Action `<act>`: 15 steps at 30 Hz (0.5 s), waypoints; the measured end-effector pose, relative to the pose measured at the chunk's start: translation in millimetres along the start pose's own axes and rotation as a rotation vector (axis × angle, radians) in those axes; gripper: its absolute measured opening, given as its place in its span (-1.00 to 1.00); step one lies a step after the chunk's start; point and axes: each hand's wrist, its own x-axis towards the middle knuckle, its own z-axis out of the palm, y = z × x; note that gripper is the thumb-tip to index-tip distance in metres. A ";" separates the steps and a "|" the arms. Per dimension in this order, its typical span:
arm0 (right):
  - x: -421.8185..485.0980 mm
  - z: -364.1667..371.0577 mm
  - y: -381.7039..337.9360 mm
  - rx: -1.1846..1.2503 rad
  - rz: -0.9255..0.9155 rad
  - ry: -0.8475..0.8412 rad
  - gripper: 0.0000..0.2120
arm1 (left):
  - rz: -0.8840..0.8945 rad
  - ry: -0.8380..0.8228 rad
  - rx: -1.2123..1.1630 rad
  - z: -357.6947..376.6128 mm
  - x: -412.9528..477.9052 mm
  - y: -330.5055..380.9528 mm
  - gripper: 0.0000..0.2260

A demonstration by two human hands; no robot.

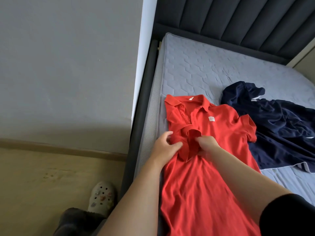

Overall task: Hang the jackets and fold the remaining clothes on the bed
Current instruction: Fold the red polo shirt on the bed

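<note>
I am working on the red polo shirt (213, 176), which lies face up along the left edge of the bare mattress (213, 65). Its long axis runs straight away from me: collar (187, 101) toward the headboard, hem toward me and out of the bottom of the view.

Both hands sit together on the chest, just below the button placket. My left hand (164, 147) pinches a fold of red cloth between thumb and curled fingers (167, 133) at the shirt's left side. My right hand (208, 144) has its fingers curled down into the cloth of the near sleeve (191, 133), which lies folded in over the chest.

The far sleeve (249, 130) is spread flat to the right, its cuff touching or overlapping the crumpled navy garment (286, 130) beside it; I cannot tell which.

I judge this an early fold: one side turned in, the other side open. What matters next is that the open sleeve lies to the right of both hands, across the shirt's axis, and the right hand is the nearer. It would have to lift that sleeve off the navy cloth without dragging it along.
</note>
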 end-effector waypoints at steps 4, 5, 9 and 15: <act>-4.8 -10.0 -6.3 -0.577 -0.602 0.081 -0.43 | 0.173 0.024 0.362 9.3 -9.5 -9.3 -0.33; -8.0 -9.0 -9.1 -0.656 -0.706 0.063 -0.38 | 0.213 0.081 0.415 10.6 -10.8 -10.5 -0.38; -10.8 -0.2 -18.6 -0.871 -0.910 0.154 -0.64 | 0.317 0.236 0.591 10.3 -18.0 -12.6 -0.70; -1.0 -11.3 -8.8 -0.695 -0.718 0.266 -0.64 | 0.132 0.457 0.456 -10.7 -27.9 -24.9 -0.85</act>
